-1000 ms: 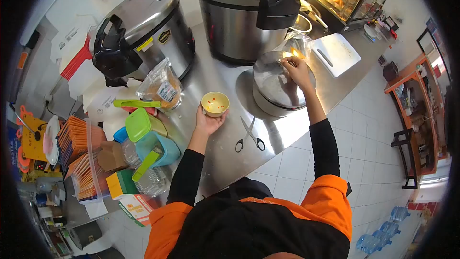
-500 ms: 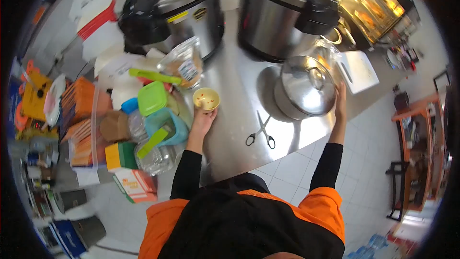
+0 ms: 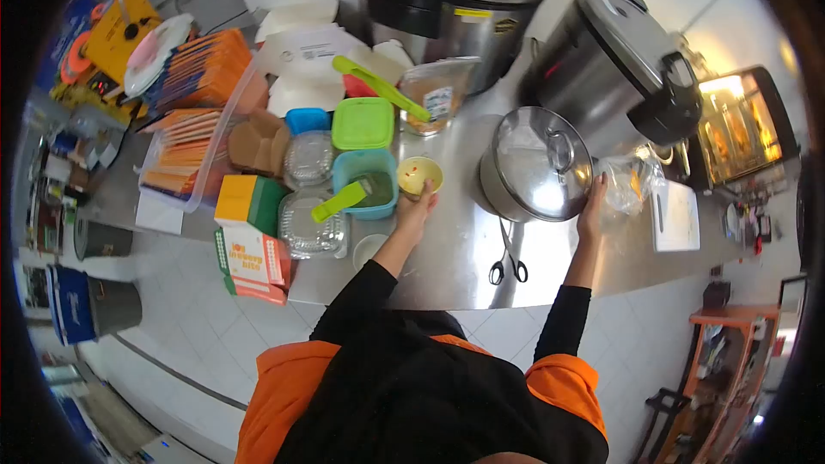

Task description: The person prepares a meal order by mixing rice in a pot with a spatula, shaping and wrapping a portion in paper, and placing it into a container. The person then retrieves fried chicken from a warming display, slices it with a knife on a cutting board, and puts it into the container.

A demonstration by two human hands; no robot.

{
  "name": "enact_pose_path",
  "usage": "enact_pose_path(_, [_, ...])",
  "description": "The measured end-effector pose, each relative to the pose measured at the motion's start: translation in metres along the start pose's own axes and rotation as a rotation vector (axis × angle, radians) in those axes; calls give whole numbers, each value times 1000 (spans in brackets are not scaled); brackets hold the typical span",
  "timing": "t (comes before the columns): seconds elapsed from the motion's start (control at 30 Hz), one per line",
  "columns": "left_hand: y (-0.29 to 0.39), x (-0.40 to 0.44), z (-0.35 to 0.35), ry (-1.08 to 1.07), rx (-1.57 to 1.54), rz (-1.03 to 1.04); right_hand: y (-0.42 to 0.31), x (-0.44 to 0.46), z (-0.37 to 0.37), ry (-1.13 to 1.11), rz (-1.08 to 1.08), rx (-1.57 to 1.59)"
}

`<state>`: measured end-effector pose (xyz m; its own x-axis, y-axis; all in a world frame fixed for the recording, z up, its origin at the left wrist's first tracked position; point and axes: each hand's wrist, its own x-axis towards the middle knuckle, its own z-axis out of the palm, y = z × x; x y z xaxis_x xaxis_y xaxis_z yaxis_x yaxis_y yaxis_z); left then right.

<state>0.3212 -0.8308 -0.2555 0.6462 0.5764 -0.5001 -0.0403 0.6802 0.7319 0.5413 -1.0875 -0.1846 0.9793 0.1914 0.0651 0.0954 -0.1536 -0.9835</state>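
A small yellow bowl point(image 3: 416, 174) with a few red specks inside is in my left hand point(image 3: 414, 213), whose fingers close on its near side. My right hand point(image 3: 591, 206) lies with straight fingers along the right side of a lidded steel pot point(image 3: 531, 174). Black-handled scissors point(image 3: 508, 262) rest on the counter in front of the pot, their blade tips at its base. Left of the bowl stands a light-blue container point(image 3: 368, 210) with a lime-green handle point(image 3: 339, 202) across its rim. Beyond the bowl sits a clear pouch point(image 3: 436, 99) with brown contents.
Two large steel cookers point(image 3: 601, 60) stand at the back of the steel counter point(image 3: 430, 279). Clear clamshell boxes point(image 3: 313, 236), a green-lidded box point(image 3: 362, 124) and a bin of orange packets point(image 3: 185, 155) crowd the left. A white cutting board point(image 3: 676, 216) lies at right.
The view has turned left, so things appear further right. The pot has shifted left against the scissors with my right hand at its side. My left hand still holds the bowl.
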Motion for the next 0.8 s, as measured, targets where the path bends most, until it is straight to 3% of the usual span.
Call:
enact_pose_path(0.17, [10, -42, -20, -204, -142, -127, -4, -4, 70, 141, -75, 77])
enact_pose_path(0.27, [37, -102, -37, -40, -209, -311, 1, -6, 76, 410, -181, -11])
enact_pose_path(0.33, [57, -137, -71, -236, -188, -399, -10, -32, 81, 629, -379, -29])
enact_pose_path(0.43, [92, -191, -147, -625, -191, -234, -74, -124, 108, 810, -791, 21])
enact_pose_path(0.5, [124, -216, -201, -655, -274, -248, -76, -180, 177, 550, -828, -154])
enact_pose_path(0.57, [123, -205, -261, -714, -308, -58, -76, -259, 254, 276, -852, -320])
enact_pose_path(0.63, [118, -182, -288, -482, -34, 129, -83, -342, 295, 32, -864, -544])
enact_pose_path(0.67, [108, -173, -300, -417, 152, 234, -96, -385, 307, -97, -888, -835])
enact_pose_path(0.7, [110, -167, -308, -460, 181, 187, -111, -409, 317, -233, -898, -1141])
enact_pose_path(0.77, [151, -188, -314, -567, -2, 180, -79, -428, 323, 118, -540, -907])
enact_pose_path(0.8, [160, -198, -325, -619, -59, 103, -68, -436, 316, 128, -449, -935])
